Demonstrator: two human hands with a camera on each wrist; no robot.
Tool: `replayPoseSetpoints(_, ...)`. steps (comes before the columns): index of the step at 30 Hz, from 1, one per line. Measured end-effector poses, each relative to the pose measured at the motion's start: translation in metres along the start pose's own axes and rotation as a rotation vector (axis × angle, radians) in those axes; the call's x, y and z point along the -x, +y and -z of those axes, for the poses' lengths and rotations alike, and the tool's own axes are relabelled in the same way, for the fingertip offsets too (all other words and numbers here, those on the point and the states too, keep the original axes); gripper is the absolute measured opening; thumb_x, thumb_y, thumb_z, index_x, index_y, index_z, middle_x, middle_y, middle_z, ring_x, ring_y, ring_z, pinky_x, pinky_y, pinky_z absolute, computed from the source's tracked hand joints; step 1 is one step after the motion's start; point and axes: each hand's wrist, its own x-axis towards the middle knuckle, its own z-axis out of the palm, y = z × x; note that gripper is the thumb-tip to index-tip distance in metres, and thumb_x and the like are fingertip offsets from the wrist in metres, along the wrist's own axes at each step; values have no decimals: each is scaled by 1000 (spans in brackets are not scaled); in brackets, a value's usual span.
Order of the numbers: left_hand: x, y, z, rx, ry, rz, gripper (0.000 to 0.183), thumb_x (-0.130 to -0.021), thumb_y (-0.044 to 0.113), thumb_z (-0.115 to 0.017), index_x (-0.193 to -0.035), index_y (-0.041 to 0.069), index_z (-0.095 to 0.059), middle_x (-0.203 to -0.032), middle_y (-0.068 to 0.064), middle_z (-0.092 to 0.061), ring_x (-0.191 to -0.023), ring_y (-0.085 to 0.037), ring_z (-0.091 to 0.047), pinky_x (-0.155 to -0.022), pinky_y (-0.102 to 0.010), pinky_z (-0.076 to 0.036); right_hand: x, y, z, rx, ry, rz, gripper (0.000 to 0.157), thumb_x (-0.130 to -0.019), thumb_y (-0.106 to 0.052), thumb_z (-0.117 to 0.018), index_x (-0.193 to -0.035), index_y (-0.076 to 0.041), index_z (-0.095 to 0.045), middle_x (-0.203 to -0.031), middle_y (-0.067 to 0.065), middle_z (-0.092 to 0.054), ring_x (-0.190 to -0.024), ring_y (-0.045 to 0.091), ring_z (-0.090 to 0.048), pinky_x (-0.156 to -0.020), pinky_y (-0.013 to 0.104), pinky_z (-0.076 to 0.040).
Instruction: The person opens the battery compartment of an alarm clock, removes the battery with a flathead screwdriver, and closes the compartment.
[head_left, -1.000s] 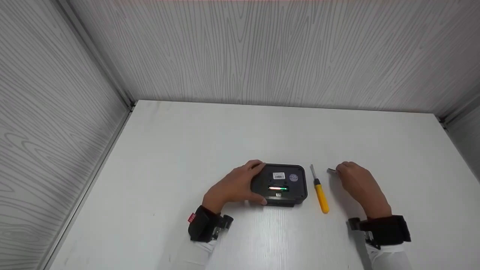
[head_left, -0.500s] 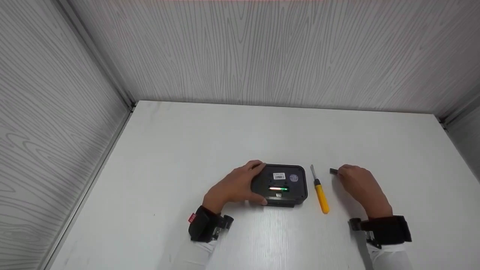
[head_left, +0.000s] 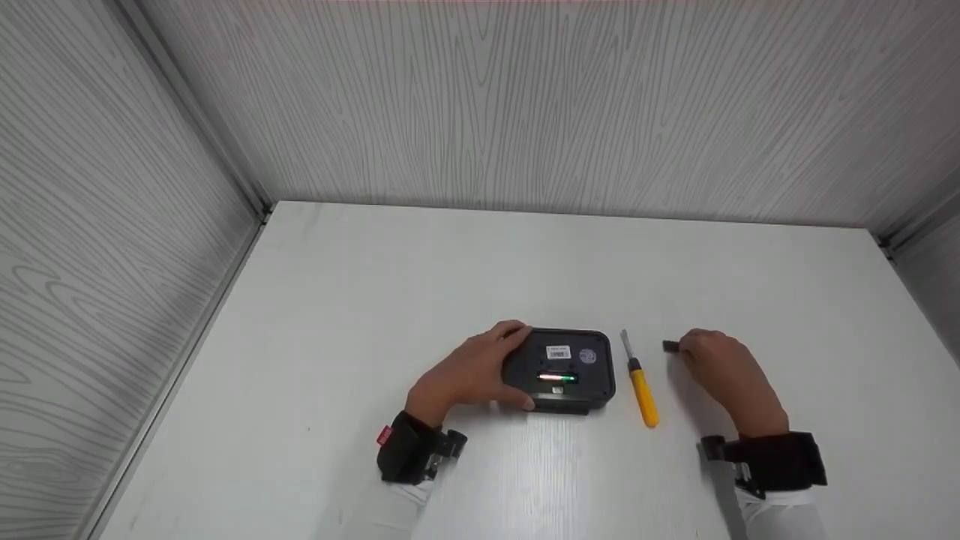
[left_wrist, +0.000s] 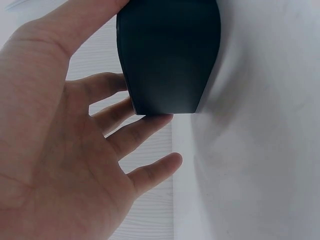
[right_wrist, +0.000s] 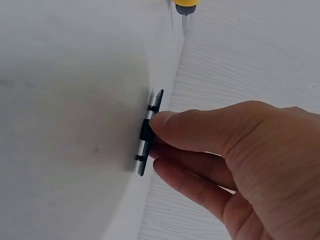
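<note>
My left hand grips the left end of a black rectangular electronic device, thumb at the near edge and fingers at the far one. A white barcode label and a round sticker show on its upturned face. In an open slot there lies a battery with a green end. My right hand pinches a small black battery cover low over the table. In the right wrist view the battery cover stands on edge, its clipped side turned from the thumb. The device's dark end fills the top of the left wrist view.
A screwdriver with a yellow handle lies between the device and my right hand, its tip pointing away from me. The white table meets grey wood-grain panels at the back and left.
My right hand has shifted slightly right and nearer me with the battery cover, which has turned from a silvery edge to a dark face. The left hand, device and screwdriver stay put.
</note>
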Motion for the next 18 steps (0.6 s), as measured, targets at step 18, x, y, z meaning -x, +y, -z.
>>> replayPoseSetpoints(18,0,-1,-2,5,1,9,106,-70,53,-82,-155,24,-26,-159,8,-25,-145,-26,-32,-115,-44,-34,3,-37,15,-9,-110,-25,39,-80,-43,-75,-96,-7,-76,-80,5,-72,-65,17,-59,-53,28,-44)
